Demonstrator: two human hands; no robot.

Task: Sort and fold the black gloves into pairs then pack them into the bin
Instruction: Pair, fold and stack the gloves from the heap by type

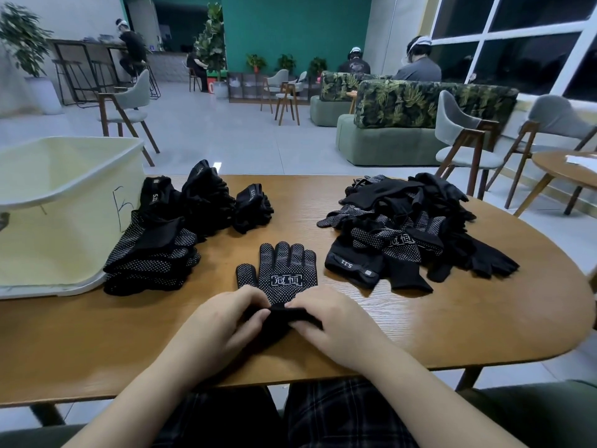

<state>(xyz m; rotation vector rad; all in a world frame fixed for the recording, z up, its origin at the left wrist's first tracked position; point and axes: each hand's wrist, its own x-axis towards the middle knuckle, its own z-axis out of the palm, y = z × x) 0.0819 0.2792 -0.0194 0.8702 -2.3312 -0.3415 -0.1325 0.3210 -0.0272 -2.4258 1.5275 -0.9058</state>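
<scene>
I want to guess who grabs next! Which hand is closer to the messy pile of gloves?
Right. The right hand lies below the messy pile, on its side; the left hand is farther away. Both pinch the dotted glove.

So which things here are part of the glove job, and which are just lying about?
Part of the job:
- dotted glove, cuff pinched by left hand and right hand
- unsorted pile
- folded stacks
- cream bin

Just around:
- wooden table, work surface only
- round side table
- grey chairs
- leaf-print sofa
- potted plants
</scene>
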